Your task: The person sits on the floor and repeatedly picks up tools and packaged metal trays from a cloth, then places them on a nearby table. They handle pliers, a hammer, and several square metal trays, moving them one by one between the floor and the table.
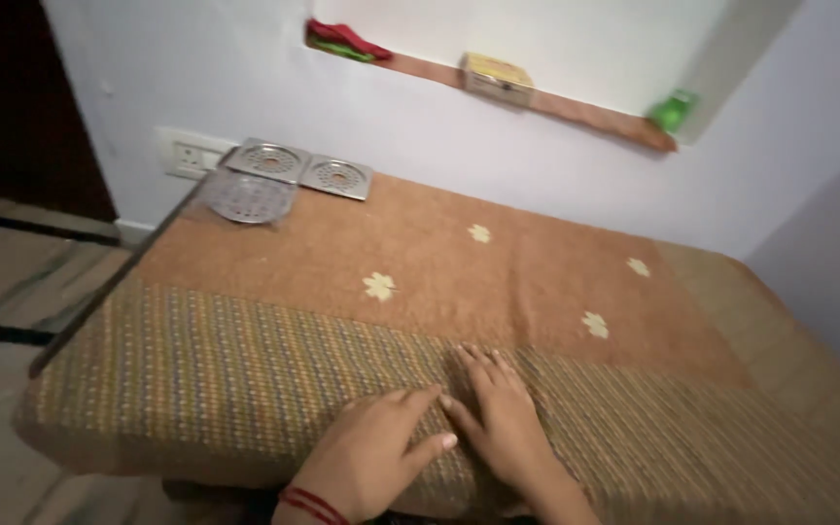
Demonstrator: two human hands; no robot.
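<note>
My left hand [376,452] rests palm down on the woven, patterned border of a brown cloth [420,262] that covers a table. A red thread band circles its wrist. My right hand [503,418] lies flat beside it, fingers spread and pointing away from me, its thumb side touching the left hand's fingers. Neither hand holds anything. The brown cloth has a few pale flower motifs on its plain middle part.
Three square metal perforated plates [337,177] lie at the table's far left corner, below a wall socket [189,156]. A long dark rod [114,282] runs along the left edge. A wall ledge holds a red and green cloth [342,41], a yellow box [496,76] and a green object [675,109].
</note>
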